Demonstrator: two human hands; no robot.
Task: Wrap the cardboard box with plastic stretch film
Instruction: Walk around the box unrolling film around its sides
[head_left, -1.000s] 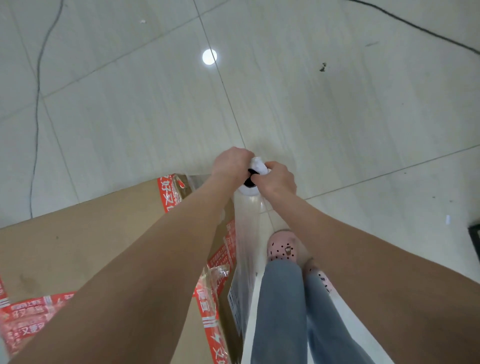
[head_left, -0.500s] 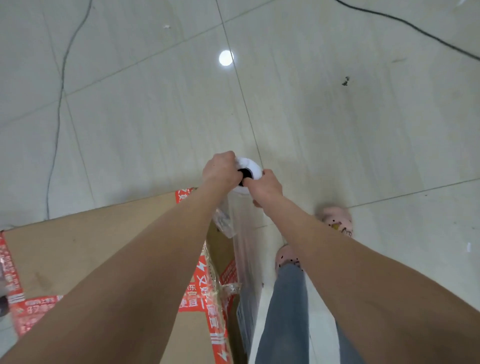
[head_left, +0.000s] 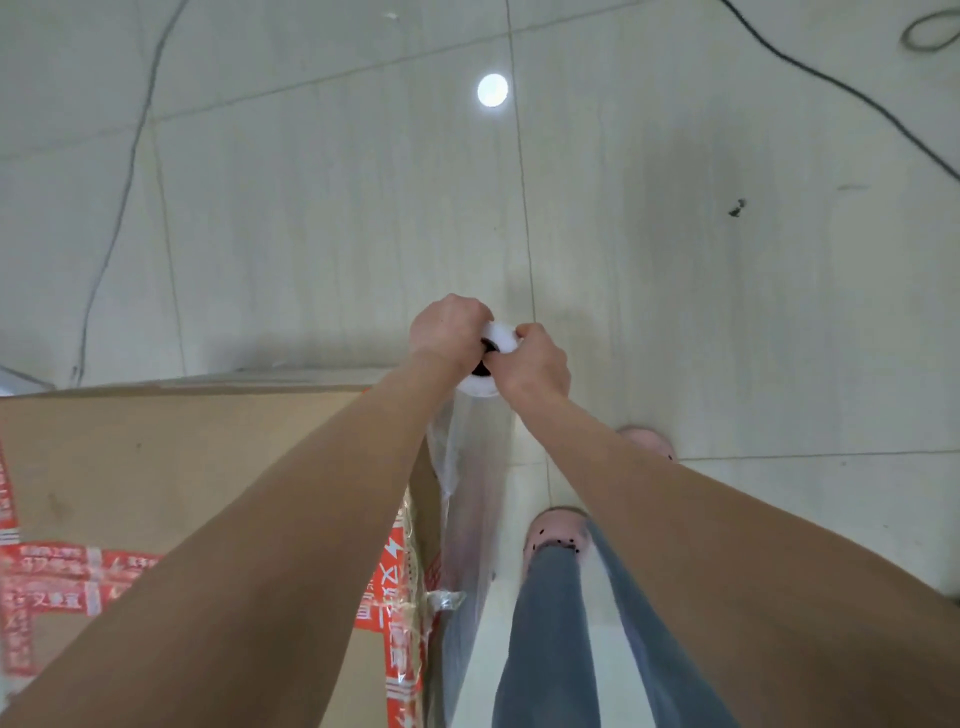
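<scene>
Head camera view, looking down: a person is standing beside a large cardboard box (head_left: 182, 467) on a pale tiled floor (head_left: 311, 208). Both hands are clamping the top end of an upright stretch film roll (head_left: 500, 332). The left hand (head_left: 449, 332) is curling round the roll's near-left side and the right hand (head_left: 535, 361) is gripping its right side, the two almost touching. The roll is hanging just beyond the box's far right corner.

A clear sheet of film (head_left: 467, 509) is running down from below the hands along the box's right face.

Over the past second the box's far edge has been swinging from slanted to nearly level under the left forearm. One pink shoe (head_left: 556, 530) has been stepping forward below the right arm. The hands are keeping the same grip. This suggests the person is walking the roll round the corner, laying film on the next face.

The box is closed and sealed with red printed tape (head_left: 397, 587) beneath the left forearm, so its contents are hidden.

A thin cable (head_left: 119, 208) is lying on the floor, far left of the hands.
</scene>
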